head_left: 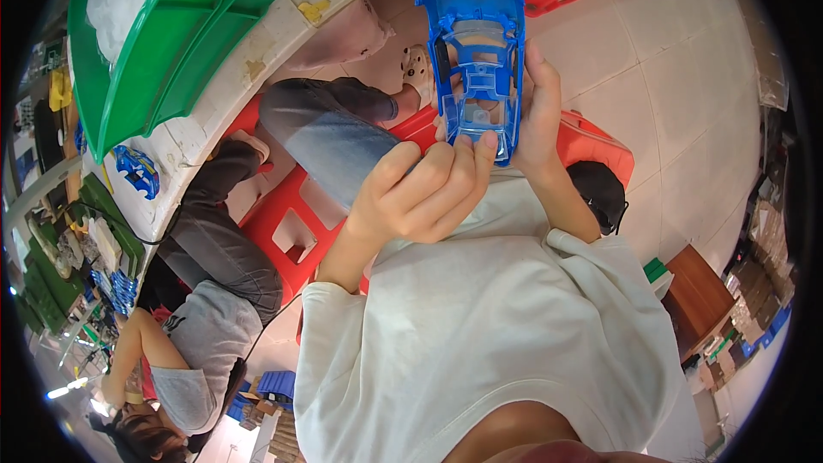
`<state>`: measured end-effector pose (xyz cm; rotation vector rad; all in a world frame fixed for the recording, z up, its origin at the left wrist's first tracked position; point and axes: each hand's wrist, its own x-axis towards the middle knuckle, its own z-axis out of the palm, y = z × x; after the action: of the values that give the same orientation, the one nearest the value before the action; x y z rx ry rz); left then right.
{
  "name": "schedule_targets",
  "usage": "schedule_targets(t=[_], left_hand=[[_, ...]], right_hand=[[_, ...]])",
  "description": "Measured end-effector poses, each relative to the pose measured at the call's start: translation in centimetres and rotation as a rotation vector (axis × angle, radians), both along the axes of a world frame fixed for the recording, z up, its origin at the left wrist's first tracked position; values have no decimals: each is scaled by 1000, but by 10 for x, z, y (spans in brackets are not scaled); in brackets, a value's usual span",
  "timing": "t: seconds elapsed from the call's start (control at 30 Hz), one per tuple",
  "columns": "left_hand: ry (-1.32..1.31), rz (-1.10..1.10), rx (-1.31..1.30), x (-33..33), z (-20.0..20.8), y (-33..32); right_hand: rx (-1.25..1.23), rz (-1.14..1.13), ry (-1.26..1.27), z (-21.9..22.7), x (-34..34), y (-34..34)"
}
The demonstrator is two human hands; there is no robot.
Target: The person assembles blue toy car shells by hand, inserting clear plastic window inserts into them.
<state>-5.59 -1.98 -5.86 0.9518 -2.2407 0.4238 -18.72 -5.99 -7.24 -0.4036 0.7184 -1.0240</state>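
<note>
A blue plastic toy car body point(477, 60) is held up in front of me, its hollow inside facing me. Clear window pieces show within the shell. My right hand point(540, 116) grips it along the right side, with the thumb on the edge. At the lower end, the curled fingers of my left hand point(429, 189) press on the clear piece by the car body's rim. The left thumb is mostly hidden, so I cannot tell whether it pinches the clear part or the shell.
Left of me is a white worktable point(176, 150) with a green bin point(163, 60) holding white material. Another blue car shell point(137, 173) lies on it. Red stools point(296, 227) stand on the tiled floor. A co-worker in a grey shirt point(210, 321) sits at lower left.
</note>
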Motion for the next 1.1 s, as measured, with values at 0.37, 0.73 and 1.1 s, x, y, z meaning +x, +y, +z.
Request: schedule_targets(t=[0.37,0.73,1.1], left_hand=[[73,-26,14,3,-3,0],[68,-11,44,4,0,4],[11,29,-42,3,0,2]], right_hand=[[-23,-32,67,-10,-2,-9],[-1,-39,48,-8,0,-7],[-20,18,11,-8,0,-3]])
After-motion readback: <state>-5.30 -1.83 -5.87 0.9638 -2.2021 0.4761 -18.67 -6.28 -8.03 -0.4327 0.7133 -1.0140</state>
